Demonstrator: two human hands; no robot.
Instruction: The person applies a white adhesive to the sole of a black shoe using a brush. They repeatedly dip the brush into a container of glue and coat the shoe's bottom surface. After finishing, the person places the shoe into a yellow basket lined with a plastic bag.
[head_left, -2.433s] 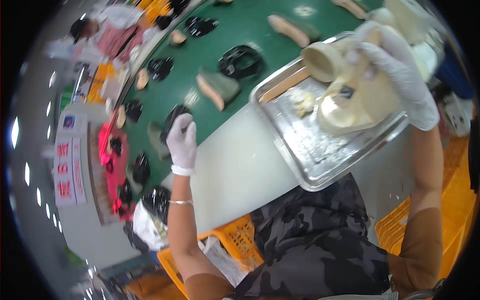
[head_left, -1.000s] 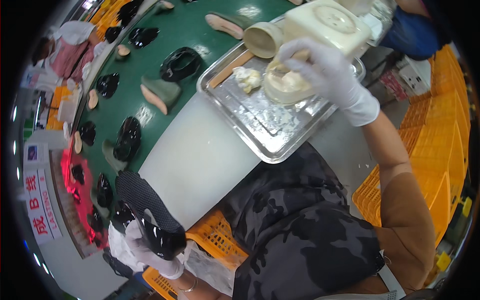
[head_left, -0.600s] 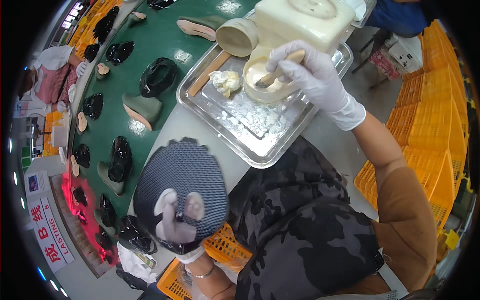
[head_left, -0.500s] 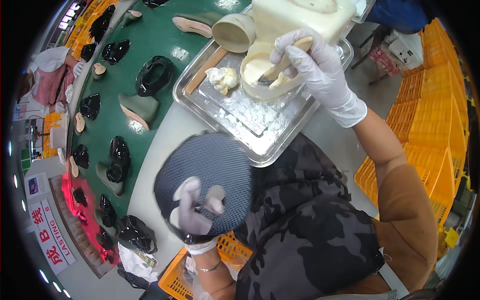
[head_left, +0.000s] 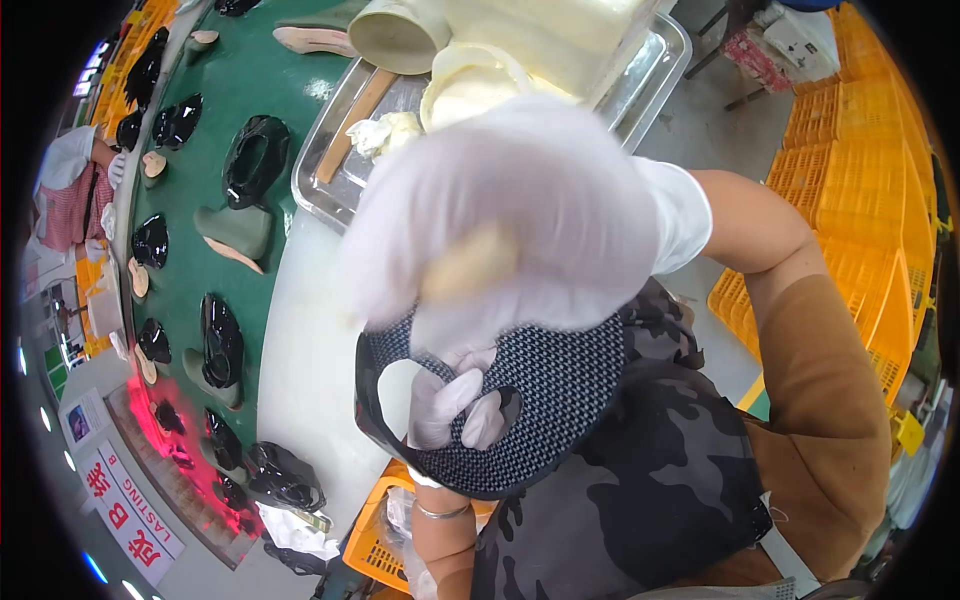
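Note:
My left hand (head_left: 450, 410), in a white glove, grips a dark shoe upper (head_left: 565, 385) in front of my body. Its fingers are curled in the upper's opening, and the grey-black woven lining faces up. Close above the upper is my gloved right hand (head_left: 540, 200), large and smeared by motion. A blurred tan wooden handle (head_left: 470, 262) shows in its grip, that of the brush seen earlier in the pot; the bristles are hidden. Beyond the hand, a pot of cream-coloured paste (head_left: 470, 90) stands on a metal tray (head_left: 655, 75), partly covered by the glove.
On the tray are a wooden stick (head_left: 355, 125) and a crumpled white lump (head_left: 385, 132). Left lies a green conveyor (head_left: 185, 270) with glossy black uppers (head_left: 220, 340) and shoe lasts (head_left: 240, 230). Orange crates (head_left: 850, 250) stand at right. Another person (head_left: 75, 190) works far left.
My right hand has come from the paste pot down toward me, over the upper, carrying the brush. The upper has shifted right and tilted, its lining still up.

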